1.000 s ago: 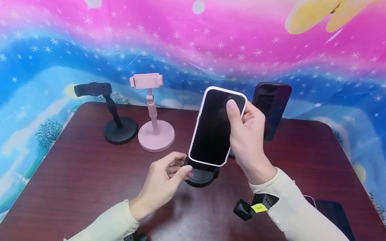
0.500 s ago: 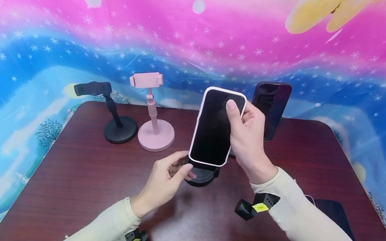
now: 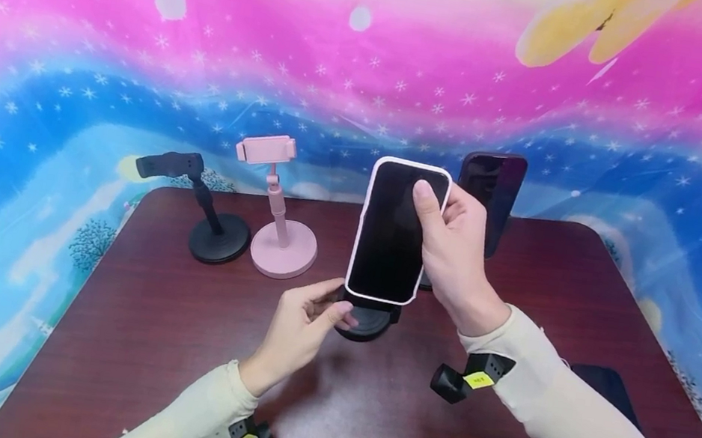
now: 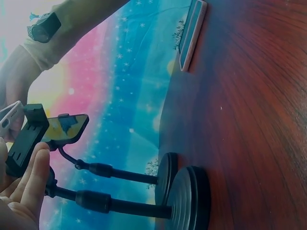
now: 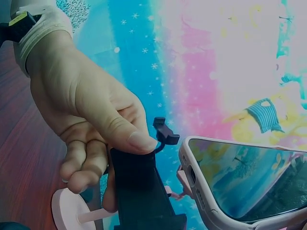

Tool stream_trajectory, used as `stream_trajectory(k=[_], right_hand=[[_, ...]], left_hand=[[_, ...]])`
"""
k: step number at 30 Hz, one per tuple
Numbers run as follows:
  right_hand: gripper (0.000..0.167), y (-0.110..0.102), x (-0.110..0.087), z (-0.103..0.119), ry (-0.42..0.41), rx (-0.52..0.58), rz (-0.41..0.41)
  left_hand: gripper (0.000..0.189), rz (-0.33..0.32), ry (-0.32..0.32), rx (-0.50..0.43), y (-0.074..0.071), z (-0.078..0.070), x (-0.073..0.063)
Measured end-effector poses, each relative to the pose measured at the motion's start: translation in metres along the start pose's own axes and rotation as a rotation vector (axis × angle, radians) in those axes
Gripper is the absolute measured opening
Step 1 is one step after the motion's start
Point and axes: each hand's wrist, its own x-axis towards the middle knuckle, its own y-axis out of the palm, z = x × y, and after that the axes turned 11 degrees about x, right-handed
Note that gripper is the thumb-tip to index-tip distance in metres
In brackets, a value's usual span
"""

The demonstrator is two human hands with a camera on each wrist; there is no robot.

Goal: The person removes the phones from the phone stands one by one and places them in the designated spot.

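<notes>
My right hand [image 3: 454, 257] grips a smartphone [image 3: 390, 232] in a pale case, thumb across the upper part of its dark screen. The phone stands upright above a black phone stand, whose round base [image 3: 365, 325] rests on the table. With thumb and fingers, my left hand [image 3: 297, 324] pinches one end of the stand's clamp [image 5: 144, 187], as the right wrist view shows. There the phone's lower end is beside the clamp, with a gap between them. In the left wrist view, the clamp [image 4: 29, 143] tops a jointed post [image 4: 93, 201].
A black phone stand [image 3: 219, 237] and a pink one [image 3: 284, 247] stand at the back left, clamps without phones. Behind my right hand, another stand carries a dark phone [image 3: 491, 194]. A dark phone [image 3: 608, 390] lies by my right sleeve. A patterned cloth [image 3: 372, 78] hangs behind the table.
</notes>
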Motion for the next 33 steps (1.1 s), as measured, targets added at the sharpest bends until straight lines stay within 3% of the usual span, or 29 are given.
stream_trajectory(k=[11, 26, 33], right_hand=[[0.021, -0.002, -0.003, 0.009, 0.018, -0.005, -0.041], [0.019, -0.013, -0.01, 0.013, 0.069, -0.068, 0.007], [0.018, -0.018, -0.014, 0.018, 0.094, -0.08, 0.032]], left_hand=[[0.025, -0.029, 0.007, -0.108, 0.004, -0.001, 0.004], [0.024, -0.102, -0.013, -0.113, -0.002, -0.008, 0.011], [0.028, -0.114, 0.011, -0.127, -0.005, -0.015, 0.017]])
